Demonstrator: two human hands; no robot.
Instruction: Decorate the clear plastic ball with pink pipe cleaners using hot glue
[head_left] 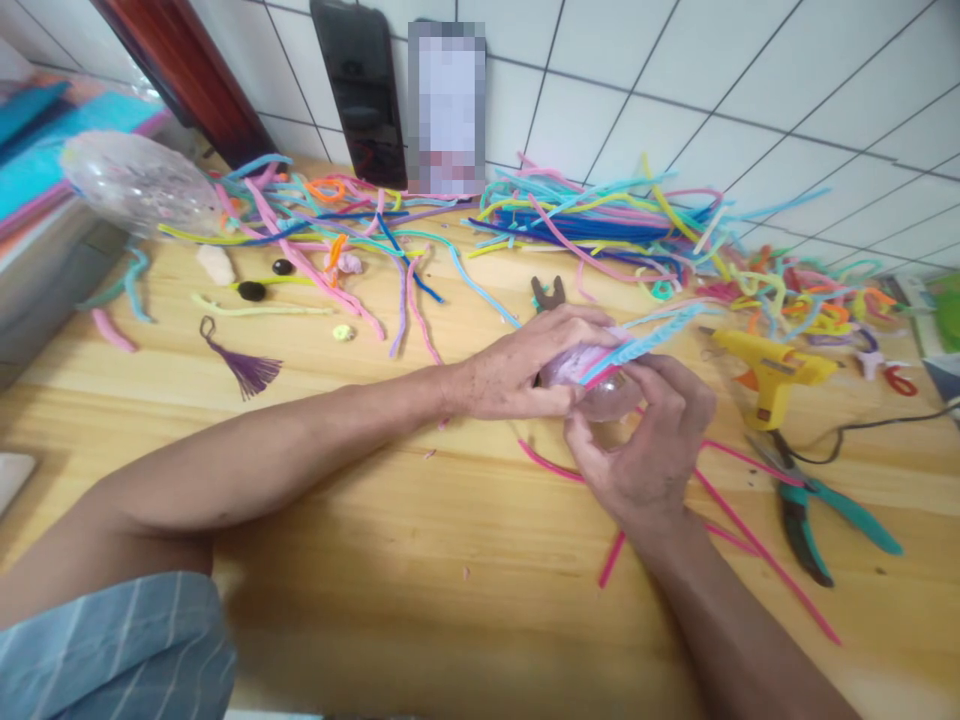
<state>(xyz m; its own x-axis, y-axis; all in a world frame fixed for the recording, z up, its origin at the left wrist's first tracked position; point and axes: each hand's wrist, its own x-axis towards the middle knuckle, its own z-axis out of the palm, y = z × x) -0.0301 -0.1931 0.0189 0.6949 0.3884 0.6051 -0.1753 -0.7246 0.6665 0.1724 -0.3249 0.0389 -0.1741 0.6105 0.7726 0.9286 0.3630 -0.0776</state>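
My left hand [517,365] is closed around a clear plastic ball [609,398] with a fuzzy lilac covering [577,368] on its upper left. From the lower right, my right hand [649,445] grips the same ball, thumb and fingers curled against its side. Light blue and pink pipe cleaners [649,340] lie across the top of the ball and stick out to the upper right. Where they are fixed, if at all, is hidden by my fingers. Bright pink pipe cleaners [765,550] lie on the table beneath and beside my right hand.
Green-handled pliers [840,505] and a yellow glue gun [772,370] with a black cord lie on the right. Piles of coloured pipe cleaners [592,220] line the tiled wall. Two phones [364,95] lean there. A purple tassel [244,362] and a clear ball-like container [139,185] are on the left.
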